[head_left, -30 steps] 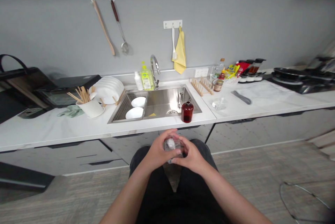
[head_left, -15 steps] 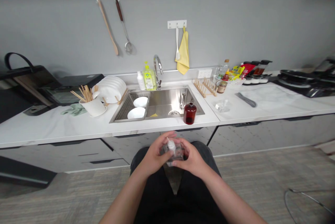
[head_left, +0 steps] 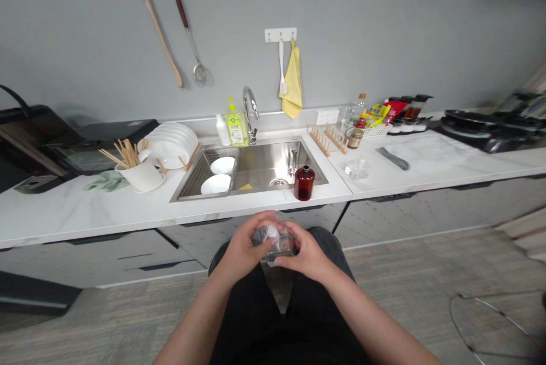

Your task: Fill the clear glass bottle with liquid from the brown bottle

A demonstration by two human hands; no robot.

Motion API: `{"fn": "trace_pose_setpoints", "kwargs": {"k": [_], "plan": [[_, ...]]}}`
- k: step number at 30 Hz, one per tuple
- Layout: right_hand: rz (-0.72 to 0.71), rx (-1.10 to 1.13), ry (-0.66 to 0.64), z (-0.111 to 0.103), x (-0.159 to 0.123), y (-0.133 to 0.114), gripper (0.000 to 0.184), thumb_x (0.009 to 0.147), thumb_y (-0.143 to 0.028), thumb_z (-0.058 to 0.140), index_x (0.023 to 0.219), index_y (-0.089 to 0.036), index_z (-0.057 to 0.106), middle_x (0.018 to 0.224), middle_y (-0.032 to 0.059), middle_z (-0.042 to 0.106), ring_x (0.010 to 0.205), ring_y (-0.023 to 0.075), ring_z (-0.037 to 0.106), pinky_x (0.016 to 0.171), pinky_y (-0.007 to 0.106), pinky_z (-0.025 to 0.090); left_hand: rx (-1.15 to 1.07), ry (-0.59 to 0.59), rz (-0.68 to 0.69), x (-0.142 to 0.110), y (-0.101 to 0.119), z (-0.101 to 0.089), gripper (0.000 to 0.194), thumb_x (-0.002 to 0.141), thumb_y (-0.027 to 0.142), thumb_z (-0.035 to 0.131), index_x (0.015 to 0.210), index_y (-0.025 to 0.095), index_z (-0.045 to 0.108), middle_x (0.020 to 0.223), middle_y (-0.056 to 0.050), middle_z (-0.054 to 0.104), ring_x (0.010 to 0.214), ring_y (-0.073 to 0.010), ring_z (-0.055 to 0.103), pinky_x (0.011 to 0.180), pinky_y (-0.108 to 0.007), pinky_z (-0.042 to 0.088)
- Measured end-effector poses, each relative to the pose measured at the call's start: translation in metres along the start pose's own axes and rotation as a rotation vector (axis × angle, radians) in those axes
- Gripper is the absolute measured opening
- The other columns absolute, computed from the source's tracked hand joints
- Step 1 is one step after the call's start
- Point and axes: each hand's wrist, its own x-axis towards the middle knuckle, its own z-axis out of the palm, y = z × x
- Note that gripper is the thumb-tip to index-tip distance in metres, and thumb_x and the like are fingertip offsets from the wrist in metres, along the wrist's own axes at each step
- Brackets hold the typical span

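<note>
Firmly held: clear square bottle (head_left: 282,248), white-topped
Left hand (head_left: 243,245): fingers clenched around it
Right hand (head_left: 305,254): fingers grasping it too
Dark red bottle (head_left: 304,183): twelve o'clock, on counter (head_left: 85,211)

Clear glass bottle (head_left: 282,251): mostly hidden between left hand (head_left: 244,245) and right hand (head_left: 306,252) (contents cannot be told). Black cooktop pans (head_left: 478,121), far right, cut off by the edge. Dark condiment bottles' (head_left: 416,107) labels too small to read.

Sink (head_left: 264,166) set in counter (head_left: 85,211); faucet (head_left: 251,115) at 12 o'clock, wooden rack (head_left: 327,140) at 2, bottle (head_left: 304,183) at 4, plates (head_left: 168,146) and mug (head_left: 143,178) at 9. Two bowls (head_left: 216,184) in sink. Left hand (head_left: 243,245) and right hand (head_left: 305,254) around small jar (head_left: 277,248) at 6, off counter.
</note>
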Motion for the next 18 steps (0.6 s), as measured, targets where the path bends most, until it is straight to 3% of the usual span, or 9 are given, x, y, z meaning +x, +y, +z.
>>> {"fn": "trace_pose_setpoints", "kwargs": {"k": [6,11,18], "plan": [[0.024,-0.045,0.051,0.000,0.001,-0.005,0.080,0.074,-0.040,0.109,0.144,-0.029,0.071,0.146,0.0105,0.077,0.125,0.0327,0.079,0.101,0.046,0.069,0.172,0.217,0.033,0.012,0.015,0.001,0.042,0.090,0.037,0.095,0.128,0.025,0.083,0.113,-0.008,0.088,0.107,-0.0286,0.084,0.110,-0.048,0.066],[0.034,-0.047,0.098,0.000,0.002,-0.012,0.080,0.075,-0.041,0.108,0.144,-0.029,0.069,0.145,0.0106,0.077,0.124,0.0326,0.078,0.104,0.048,0.067,0.097,0.212,0.020,0.024,0.030,-0.003,0.037,0.097,0.041,0.090,0.129,0.025,0.082,0.122,-0.010,0.090,0.113,-0.0284,0.084,0.107,-0.045,0.065],[0.040,-0.076,0.133,-0.002,0.003,-0.013,0.080,0.074,-0.040,0.107,0.144,-0.030,0.069,0.144,0.0102,0.077,0.123,0.0322,0.078,0.103,0.047,0.067,0.081,0.230,0.061,0.029,0.039,-0.004,0.031,0.095,0.039,0.092,0.121,0.023,0.085,0.122,-0.011,0.089,0.110,-0.0270,0.083,0.104,-0.043,0.065]]}}
